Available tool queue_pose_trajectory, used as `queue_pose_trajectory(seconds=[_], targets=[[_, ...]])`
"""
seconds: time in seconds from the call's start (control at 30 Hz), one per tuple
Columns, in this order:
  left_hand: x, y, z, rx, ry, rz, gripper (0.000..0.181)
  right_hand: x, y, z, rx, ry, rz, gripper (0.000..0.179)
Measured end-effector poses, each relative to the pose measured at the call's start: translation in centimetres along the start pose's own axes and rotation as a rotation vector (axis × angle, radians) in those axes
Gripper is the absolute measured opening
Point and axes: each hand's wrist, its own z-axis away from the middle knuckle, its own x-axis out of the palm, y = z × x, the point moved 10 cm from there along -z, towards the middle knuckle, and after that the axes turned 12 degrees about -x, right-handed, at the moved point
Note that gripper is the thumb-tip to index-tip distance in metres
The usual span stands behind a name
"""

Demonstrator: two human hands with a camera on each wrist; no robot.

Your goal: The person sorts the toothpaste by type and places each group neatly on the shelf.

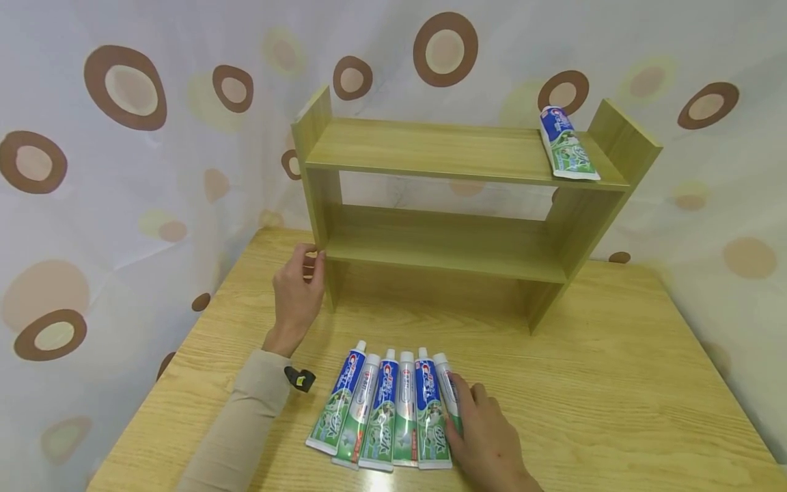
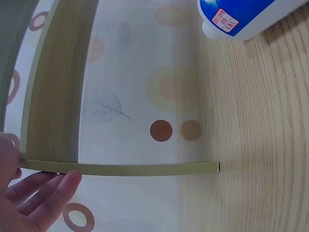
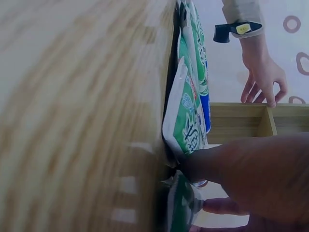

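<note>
pinching the rightmost toothpaste tube (image 1: pixel 448 385) on the table (image 1: pixel 615 383): right hand (image 1: pixel 490 434), thumb and fingers closed to its width. left hand (image 1: pixel 298 287) grips shelf's left panel (image 1: pixel 322 188). tube probably light, squeezable, slick; hold mid-body, gently.

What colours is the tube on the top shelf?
The tube is mainly blue and green, clearest in the head view.

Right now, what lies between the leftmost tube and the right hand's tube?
In the head view, left to right: a silver-green tube, a blue-green tube, a second silver-green tube, then a second blue-green tube.
</note>
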Motion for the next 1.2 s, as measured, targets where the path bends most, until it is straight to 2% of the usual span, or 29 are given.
queue_pose_trajectory(seconds=[0.17, 0.33, 0.77, 0.97, 1.2], targets=[[0.0, -0.1, 0.0, -0.008, -0.007, -0.008, 0.017, -0.1, 0.4, 0.4, 0.017, -0.005, 0.025, 0.075], [-0.1, 0.0, 0.0, -0.002, -0.001, -0.004, 0.016, -0.2, 0.7, 0.7, 0.027, 0.016, 0.050, 0.063], [0.0, 0.0, 0.1, 0.003, -0.005, -0.008, 0.016, -0.1, 1.0, 0.6, 0.035, 0.026, -0.024, 0.053], [0.0, 0.0, 0.0, 0.007, -0.003, -0.013, 0.016, -0.8, 0.8, 0.6, 0.028, 0.077, -0.069, 0.051], [0.0, 0.0, 0.1, 0.016, 0.001, -0.017, 0.016, -2.6, 0.9, 0.2, 0.041, 0.117, -0.089, 0.053]])
